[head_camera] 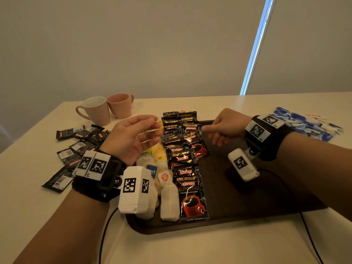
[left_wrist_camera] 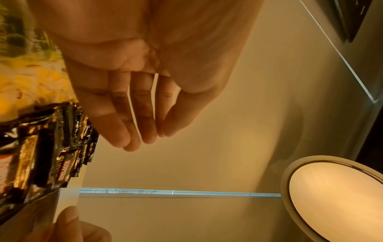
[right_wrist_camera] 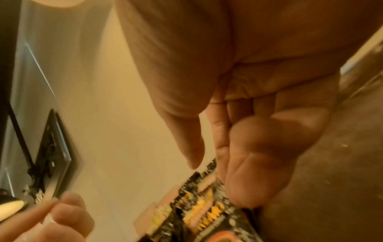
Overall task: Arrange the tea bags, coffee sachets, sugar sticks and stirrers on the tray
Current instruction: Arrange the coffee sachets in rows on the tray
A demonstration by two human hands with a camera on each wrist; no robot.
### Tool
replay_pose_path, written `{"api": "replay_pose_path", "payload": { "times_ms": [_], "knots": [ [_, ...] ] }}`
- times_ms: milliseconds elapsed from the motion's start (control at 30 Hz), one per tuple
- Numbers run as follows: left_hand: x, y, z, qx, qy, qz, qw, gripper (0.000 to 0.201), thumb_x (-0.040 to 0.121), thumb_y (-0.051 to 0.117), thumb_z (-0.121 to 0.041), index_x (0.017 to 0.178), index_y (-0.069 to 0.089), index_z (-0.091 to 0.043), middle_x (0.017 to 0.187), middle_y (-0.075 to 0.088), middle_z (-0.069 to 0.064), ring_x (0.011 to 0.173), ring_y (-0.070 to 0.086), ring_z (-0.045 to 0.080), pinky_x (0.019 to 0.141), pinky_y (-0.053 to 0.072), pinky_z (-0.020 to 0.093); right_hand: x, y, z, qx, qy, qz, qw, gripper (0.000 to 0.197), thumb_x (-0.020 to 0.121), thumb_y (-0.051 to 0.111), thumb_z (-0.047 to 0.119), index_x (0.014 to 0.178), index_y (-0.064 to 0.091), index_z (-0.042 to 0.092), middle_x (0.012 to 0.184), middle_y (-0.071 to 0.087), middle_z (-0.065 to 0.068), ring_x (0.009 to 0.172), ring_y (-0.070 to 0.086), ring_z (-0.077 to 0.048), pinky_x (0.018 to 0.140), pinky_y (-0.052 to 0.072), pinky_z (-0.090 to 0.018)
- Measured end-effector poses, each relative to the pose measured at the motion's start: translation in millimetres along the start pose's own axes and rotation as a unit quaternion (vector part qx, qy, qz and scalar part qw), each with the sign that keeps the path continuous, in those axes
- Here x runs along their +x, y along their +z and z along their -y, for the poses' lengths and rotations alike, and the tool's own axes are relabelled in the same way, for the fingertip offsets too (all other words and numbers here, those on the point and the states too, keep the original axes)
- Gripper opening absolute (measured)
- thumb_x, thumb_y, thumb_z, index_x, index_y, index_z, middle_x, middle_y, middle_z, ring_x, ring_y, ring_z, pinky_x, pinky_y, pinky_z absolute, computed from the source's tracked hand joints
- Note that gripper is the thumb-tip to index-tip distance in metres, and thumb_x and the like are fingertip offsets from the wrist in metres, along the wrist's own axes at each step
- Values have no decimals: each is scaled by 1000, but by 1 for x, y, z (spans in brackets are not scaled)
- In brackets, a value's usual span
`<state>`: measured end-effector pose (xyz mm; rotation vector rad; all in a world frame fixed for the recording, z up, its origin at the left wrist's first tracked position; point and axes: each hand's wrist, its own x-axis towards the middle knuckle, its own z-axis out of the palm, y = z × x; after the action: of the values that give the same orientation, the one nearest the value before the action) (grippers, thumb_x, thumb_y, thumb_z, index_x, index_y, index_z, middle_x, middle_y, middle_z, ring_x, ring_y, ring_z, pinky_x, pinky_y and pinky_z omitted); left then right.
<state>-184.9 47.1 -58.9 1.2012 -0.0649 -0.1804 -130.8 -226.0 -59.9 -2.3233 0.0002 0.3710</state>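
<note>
A dark brown tray [head_camera: 247, 197] holds a column of black Kopiko coffee sachets [head_camera: 182, 149] down its middle. White tea bags [head_camera: 169, 202] with yellow and blue tags lie along the tray's left side. My left hand [head_camera: 133, 134] hovers palm up above the tea bags; in the left wrist view its fingers [left_wrist_camera: 140, 114] are straight and hold nothing, beside the sachets [left_wrist_camera: 47, 147]. My right hand [head_camera: 224, 128] hangs over the tray's far part, forefinger pointing at the top sachets, other fingers loosely curled [right_wrist_camera: 259, 147], nothing in them.
More coffee sachets [head_camera: 76, 149] lie scattered on the table left of the tray. A pile of blue sugar sticks [head_camera: 304, 124] lies at the far right. Two pink mugs [head_camera: 95, 110] [head_camera: 120, 105] stand at the back left. A black cable [head_camera: 304, 225] crosses the tray's right corner.
</note>
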Motion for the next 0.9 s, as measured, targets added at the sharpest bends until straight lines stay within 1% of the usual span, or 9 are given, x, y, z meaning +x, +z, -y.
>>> {"api": "replay_pose_path", "payload": {
  "times_ms": [100, 200, 333, 433, 567, 633, 700, 767, 900],
  "knots": [
    [-1, -4, -5, -9, 1, -22, 1000, 13, 88, 61, -12, 98, 67, -8, 83, 70, 6, 74, 69, 17, 60, 57, 24, -20, -2, 11, 19, -53, -16, 998, 39, 91, 67, 39, 82, 73, 1, 71, 75, -11, 53, 66, -14, 46, 48, -19],
    [-4, -13, -13, 3, -5, -52, 999, 10, 94, 58, -8, 98, 67, -7, 82, 70, 6, 71, 69, 17, 59, 57, 23, -46, 11, 30, 67, -106, 27, 992, 39, 92, 65, 37, 84, 72, 0, 66, 72, -8, 52, 63, -14, 45, 46, -18],
    [-14, -31, -30, 89, -10, -120, 989, 10, 92, 63, -6, 100, 67, -4, 87, 70, 10, 66, 70, 18, 57, 58, 23, -71, 46, 57, 133, -168, 101, 971, 35, 93, 66, 35, 83, 72, 1, 68, 71, -12, 51, 60, -16, 43, 42, -19],
    [-18, -50, -50, 216, -33, -184, 958, 12, 88, 69, -6, 100, 69, -7, 93, 73, 11, 71, 72, 18, 60, 58, 24, -79, 68, 74, 149, -205, 135, 958, 35, 93, 66, 34, 85, 73, 0, 72, 72, -13, 52, 61, -15, 45, 44, -20],
    [-11, -68, -73, 531, -87, -170, 826, 13, 83, 77, -17, 95, 73, -19, 89, 72, 6, 76, 67, 15, 58, 51, 24, -85, 84, 83, 176, -219, 168, 945, 34, 92, 66, 33, 86, 73, 0, 74, 72, -15, 53, 61, -16, 46, 46, -21],
    [1, -72, -79, 652, -114, -143, 736, 19, 78, 82, -24, 94, 72, -22, 96, 71, 3, 84, 65, 17, 72, 56, 31, -86, 85, 84, 184, -226, 178, 940, 34, 91, 66, 34, 86, 73, 2, 76, 72, -17, 55, 61, -18, 46, 46, -21],
    [16, -70, -80, 761, -131, -112, 626, 40, 72, 85, -36, 106, 69, -24, 111, 68, 0, 99, 62, 20, 91, 53, 39, -88, 83, 82, 195, -234, 175, 936, 35, 88, 67, 36, 86, 73, 1, 76, 72, -18, 55, 61, -18, 46, 45, -21],
    [29, -67, -75, 828, -156, -76, 533, 71, 64, 86, -51, 126, 60, -27, 124, 62, -2, 112, 57, 22, 99, 48, 41, -89, 81, 77, 226, -234, 174, 929, 40, 81, 69, 39, 85, 72, 0, 73, 71, -17, 52, 60, -18, 43, 44, -20],
    [55, -77, -55, 878, -225, -16, 422, 127, 36, 83, -73, 147, 36, -33, 143, 49, 1, 124, 51, 28, 100, 47, 46, -90, 84, 66, 269, -222, 194, 917, 41, 78, 68, 39, 81, 72, -1, 67, 68, -16, 48, 57, -18, 40, 40, -20]
  ]
}}
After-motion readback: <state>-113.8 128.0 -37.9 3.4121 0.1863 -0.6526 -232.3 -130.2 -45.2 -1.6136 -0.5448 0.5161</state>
